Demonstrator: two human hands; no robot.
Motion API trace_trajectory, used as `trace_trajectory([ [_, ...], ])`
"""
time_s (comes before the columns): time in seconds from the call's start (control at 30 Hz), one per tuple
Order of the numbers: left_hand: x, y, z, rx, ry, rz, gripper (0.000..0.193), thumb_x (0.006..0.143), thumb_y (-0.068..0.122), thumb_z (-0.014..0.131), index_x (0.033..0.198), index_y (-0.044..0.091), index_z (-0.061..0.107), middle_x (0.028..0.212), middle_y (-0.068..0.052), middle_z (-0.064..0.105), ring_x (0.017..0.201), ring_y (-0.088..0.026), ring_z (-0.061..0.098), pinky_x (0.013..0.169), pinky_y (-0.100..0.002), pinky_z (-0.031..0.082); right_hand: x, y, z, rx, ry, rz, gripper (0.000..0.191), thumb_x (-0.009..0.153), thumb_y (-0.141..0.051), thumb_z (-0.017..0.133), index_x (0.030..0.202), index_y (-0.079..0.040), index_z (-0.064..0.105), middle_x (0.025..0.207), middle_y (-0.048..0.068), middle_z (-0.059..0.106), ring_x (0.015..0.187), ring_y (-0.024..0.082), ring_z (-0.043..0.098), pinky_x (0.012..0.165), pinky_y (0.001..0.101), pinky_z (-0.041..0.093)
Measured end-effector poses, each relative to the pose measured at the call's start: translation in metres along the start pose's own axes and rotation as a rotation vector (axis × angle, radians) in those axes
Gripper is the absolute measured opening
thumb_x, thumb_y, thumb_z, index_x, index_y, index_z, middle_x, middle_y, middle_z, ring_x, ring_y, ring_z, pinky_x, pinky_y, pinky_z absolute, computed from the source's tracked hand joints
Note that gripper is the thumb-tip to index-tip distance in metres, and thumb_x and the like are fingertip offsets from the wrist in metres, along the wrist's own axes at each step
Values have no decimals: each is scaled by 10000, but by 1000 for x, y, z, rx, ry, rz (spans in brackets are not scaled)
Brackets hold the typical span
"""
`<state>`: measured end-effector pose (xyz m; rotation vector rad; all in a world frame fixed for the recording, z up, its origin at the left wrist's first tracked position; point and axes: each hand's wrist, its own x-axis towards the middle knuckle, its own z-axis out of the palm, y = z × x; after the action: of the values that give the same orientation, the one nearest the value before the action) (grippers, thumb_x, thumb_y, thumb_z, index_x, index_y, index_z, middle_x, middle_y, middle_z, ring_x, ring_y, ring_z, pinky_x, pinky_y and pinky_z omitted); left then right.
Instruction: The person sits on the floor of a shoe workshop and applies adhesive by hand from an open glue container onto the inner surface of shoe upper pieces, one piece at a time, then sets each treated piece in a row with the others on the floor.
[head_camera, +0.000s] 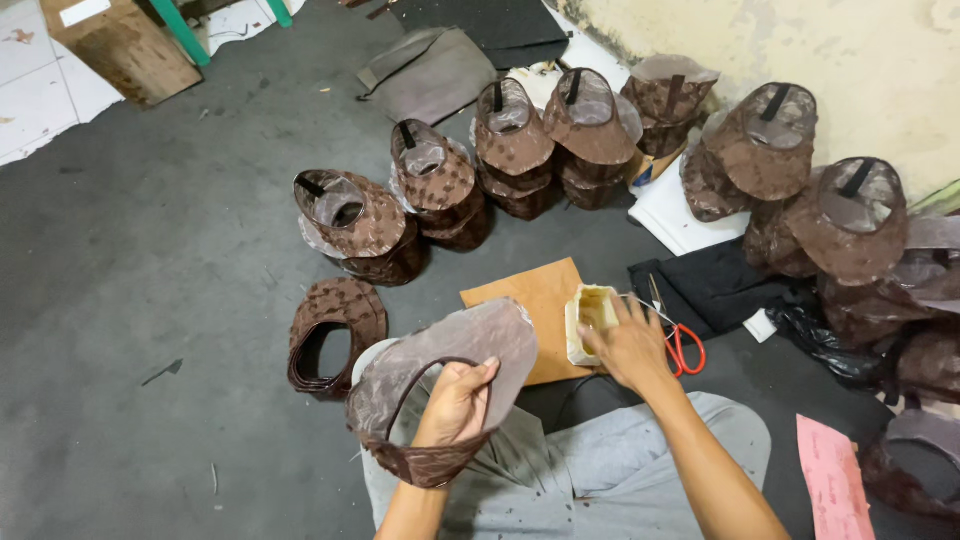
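Observation:
My left hand (455, 400) grips a brown patterned curved piece with a greyish lining (470, 345), held above my lap. My right hand (630, 345) reaches forward, its fingers at a small pale yellowish tub (588, 318) that sits on a tan sheet (535, 295) on the floor. Red-handled scissors (683, 345) lie just right of that hand.
Stacks of brown patterned curved pieces (520, 150) stand in an arc on the dark grey floor, more by the wall at right (850, 220). A flat stack of brown bands (335, 330) lies left. Black cloth (710, 285), a black plastic bag (820, 340), a pink paper (830, 480), and a wooden box (125, 45) are nearby.

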<state>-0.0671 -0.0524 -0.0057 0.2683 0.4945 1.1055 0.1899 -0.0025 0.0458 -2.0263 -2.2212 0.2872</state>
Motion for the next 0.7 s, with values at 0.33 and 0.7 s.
trace_trajectory([
  [0.33,5,-14,25,177,5,52,116,958,-16,652,1019,-112,672,993,-121,737,910,-150,703,867,-295,565,-32,-16,-44,1112,224,-401,858,1090,-623,182,1219,60,685,1208,168,592,1257,295,529,1175,401,310],
  [0.7,2,-2,31,155,14,140,154,1029,28,645,972,-114,656,956,-111,723,854,-137,682,801,-297,557,-46,-30,-40,905,271,-460,941,1063,-692,94,1187,-53,773,1179,114,647,1193,278,554,1135,405,382],
])
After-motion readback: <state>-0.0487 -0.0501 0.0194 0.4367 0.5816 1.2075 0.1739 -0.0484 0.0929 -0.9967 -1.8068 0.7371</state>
